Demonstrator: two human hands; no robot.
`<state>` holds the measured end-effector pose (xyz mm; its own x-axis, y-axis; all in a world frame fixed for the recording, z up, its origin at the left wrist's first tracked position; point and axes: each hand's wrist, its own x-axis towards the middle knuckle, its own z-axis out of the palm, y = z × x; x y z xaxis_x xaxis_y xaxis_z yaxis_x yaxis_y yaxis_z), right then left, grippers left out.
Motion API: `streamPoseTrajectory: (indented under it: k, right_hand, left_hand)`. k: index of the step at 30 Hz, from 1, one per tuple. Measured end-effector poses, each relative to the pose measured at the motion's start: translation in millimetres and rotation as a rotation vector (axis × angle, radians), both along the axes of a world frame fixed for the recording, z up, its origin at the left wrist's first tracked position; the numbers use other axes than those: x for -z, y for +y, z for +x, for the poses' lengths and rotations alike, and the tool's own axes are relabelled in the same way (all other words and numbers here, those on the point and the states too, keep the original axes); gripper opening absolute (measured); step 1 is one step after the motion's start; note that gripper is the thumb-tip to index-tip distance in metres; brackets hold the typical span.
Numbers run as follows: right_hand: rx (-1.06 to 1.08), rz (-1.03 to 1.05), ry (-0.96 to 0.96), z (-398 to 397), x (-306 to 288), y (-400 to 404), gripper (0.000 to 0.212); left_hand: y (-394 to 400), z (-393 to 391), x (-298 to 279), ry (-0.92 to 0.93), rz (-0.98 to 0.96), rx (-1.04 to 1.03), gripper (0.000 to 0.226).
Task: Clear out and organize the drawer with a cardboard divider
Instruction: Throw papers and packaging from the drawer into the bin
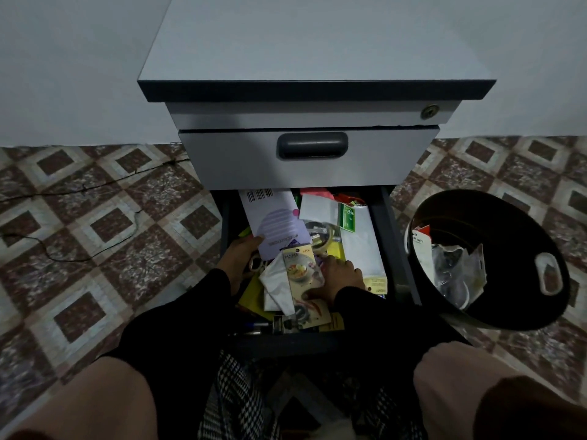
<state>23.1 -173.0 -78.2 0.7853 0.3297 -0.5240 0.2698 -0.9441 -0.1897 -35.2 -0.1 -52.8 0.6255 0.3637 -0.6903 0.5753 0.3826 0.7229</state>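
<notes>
I have both hands down in the open lower drawer (pixel 379 217) of the grey cabinet (pixel 311 52), which is crammed with loose papers and packets. My left hand (pixel 236 260) curls its fingers round the lower edge of a white and lilac mailer envelope (pixel 276 223), gripping it. Just right of that hand lies a noodle packet (pixel 301 277) with a crumpled white tissue (pixel 276 287) over its near side. My right hand (pixel 336 277) rests on the packet's right edge, thumb on its face, fingers bent over the clutter; whether it grips, I cannot tell. Beyond its fingertips sits a roll of clear tape (pixel 322 235). Well to the right of that hand stands a black bin (pixel 521 312) holding plastic wrappers.
</notes>
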Motion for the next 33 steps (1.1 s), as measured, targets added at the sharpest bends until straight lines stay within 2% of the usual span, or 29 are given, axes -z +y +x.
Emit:
streamPoseTrajectory:
  k: [5, 9, 13, 16, 21, 24, 26, 28, 29, 30, 33]
  right_hand:
    - [0.005, -0.038, -0.027, -0.8, -4.0, 0.5, 0.089]
    - [0.12, 0.095, 0.122, -2.2, -6.5, -0.5, 0.091]
    - [0.387, 0.268, 0.162, 8.2, -17.3, -6.8, 0.064]
    - [0.517, 0.341, 0.187, 24.3, -28.6, -16.6, 0.049]
    - [0.483, 0.283, 0.116, 49.6, -38.6, -35.1, 0.034]
    - [0.382, 0.119, 0.038, 52.9, -45.2, -40.4, 0.035]
    - [0.337, 0.057, 0.026, 51.9, -44.2, -40.7, 0.037]
    - [0.281, 0.038, 0.052, 49.2, -35.0, -37.2, 0.04]
    - [0.256, 0.044, 0.061, 48.2, -27.6, -34.7, 0.041]
    - [0.267, 0.062, 0.065, 47.3, -21.7, -32.6, 0.041]
    - [0.345, 0.06, 0.059, 45.1, -19.3, -30.9, 0.043]
  left_hand:
    - [-1.1, -3.6, -1.3, 0.002, 0.081, 0.006, 0.047]
    - [-6.5, -4.4, -1.2, -0.004, 0.198, 0.072, 0.042]
    - [-7.8, -8.1, -2.6, 0.016, 0.274, 0.078, 0.04]
    - [-8.4, -7.9, -1.4, 0.054, 0.391, 0.101, 0.03]
    - [-11.7, -6.5, -8.0, 0.09, 0.583, 0.143, 0.022]
    - [-11.5, -7.1, -14.2, 0.098, 0.697, 0.158, 0.02]
    - [-9.1, -7.3, -15.4, 0.086, 0.741, 0.144, 0.026]
    - [-6.6, -8.2, -15.5, 0.068, 0.736, 0.122, 0.026]
    - [-3.9, -8.6, -12.2, 0.064, 0.734, 0.104, 0.018]
    - [-2.5, -9.1, -11.2, 0.057, 0.74, 0.086, 0.005]
    - [-2.7, -7.8, -9.2, 0.053, 0.686, 0.022, 0.003]
